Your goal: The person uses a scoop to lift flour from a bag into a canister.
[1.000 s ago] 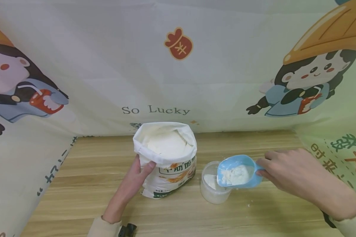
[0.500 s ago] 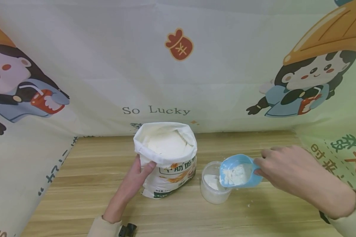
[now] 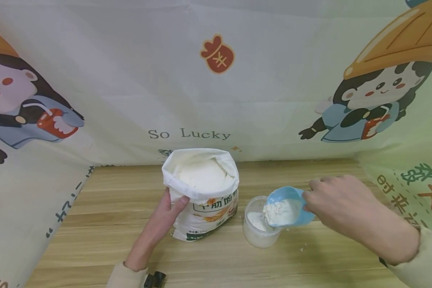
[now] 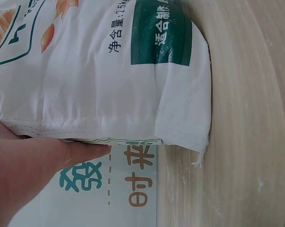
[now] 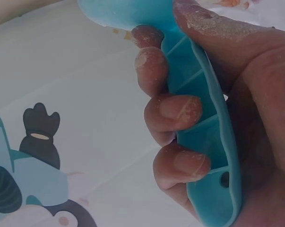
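My right hand (image 3: 342, 212) grips the ribbed handle of a blue scoop (image 3: 304, 216), its fingers curled round it in the right wrist view. White flour (image 3: 282, 212) lies in the scoop, heaped toward its lip, which hangs tilted over the right side of a clear plastic tub (image 3: 262, 238). Some flour sits inside that tub. To its left stands an open flour bag (image 3: 205, 216) with a rolled-down rim, nearly full. My left hand (image 3: 168, 216) holds the bag's left side just below the rim, thumb in front; the other fingers are largely hidden behind it.
Everything stands on a wooden table (image 3: 104, 216), with a few white specks right of the tub. A printed cloth (image 3: 273, 100) rises behind and at both sides. A black device (image 3: 155, 279) is at the left wrist.
The scoop has tipped further toward the tub, and its flour has slid to the lip. My right hand has moved slightly left. The left hand and the bag stay put.
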`<state>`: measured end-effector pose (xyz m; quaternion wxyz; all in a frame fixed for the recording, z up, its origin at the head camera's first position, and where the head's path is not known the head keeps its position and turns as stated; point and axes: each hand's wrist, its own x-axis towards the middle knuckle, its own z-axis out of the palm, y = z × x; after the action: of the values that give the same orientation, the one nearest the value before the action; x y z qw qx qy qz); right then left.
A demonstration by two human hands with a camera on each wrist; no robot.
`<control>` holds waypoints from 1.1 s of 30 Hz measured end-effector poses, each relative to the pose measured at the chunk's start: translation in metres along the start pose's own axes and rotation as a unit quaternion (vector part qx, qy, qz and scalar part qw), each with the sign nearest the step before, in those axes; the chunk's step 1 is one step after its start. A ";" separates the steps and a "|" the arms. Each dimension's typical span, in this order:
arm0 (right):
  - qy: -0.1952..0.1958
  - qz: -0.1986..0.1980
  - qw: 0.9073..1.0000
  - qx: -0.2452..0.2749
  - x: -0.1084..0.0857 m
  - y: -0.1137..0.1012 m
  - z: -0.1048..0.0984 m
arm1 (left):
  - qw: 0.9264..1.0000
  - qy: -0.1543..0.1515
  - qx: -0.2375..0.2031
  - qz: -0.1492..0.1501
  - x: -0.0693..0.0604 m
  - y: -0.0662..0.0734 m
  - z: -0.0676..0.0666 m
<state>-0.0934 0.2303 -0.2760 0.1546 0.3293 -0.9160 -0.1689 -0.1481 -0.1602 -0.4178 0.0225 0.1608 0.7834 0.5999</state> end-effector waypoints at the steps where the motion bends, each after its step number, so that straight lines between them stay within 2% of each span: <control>1: 0.003 -0.001 1.000 -0.002 0.000 -0.001 0.000 | 1.000 -0.001 -0.001 0.001 0.000 0.000 0.000; 8: 0.040 -0.010 0.999 -0.002 0.003 -0.005 -0.002 | 1.000 -0.003 -0.007 0.008 0.001 -0.001 0.000; 14: 0.054 -0.020 0.998 -0.009 0.006 -0.009 -0.003 | 1.000 -0.005 -0.008 0.013 0.000 -0.001 0.000; 26: 0.056 -0.025 0.997 -0.041 0.006 -0.013 -0.003 | 1.000 -0.001 0.001 0.009 0.000 0.000 0.000; 33: 0.046 -0.007 0.999 -0.010 -0.001 -0.008 0.004 | 1.000 0.001 0.002 0.005 0.000 0.000 0.001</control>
<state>-0.0898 0.2256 -0.2835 0.1984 0.3418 -0.9039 -0.1639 -0.1477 -0.1598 -0.4177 0.0188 0.1644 0.7838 0.5986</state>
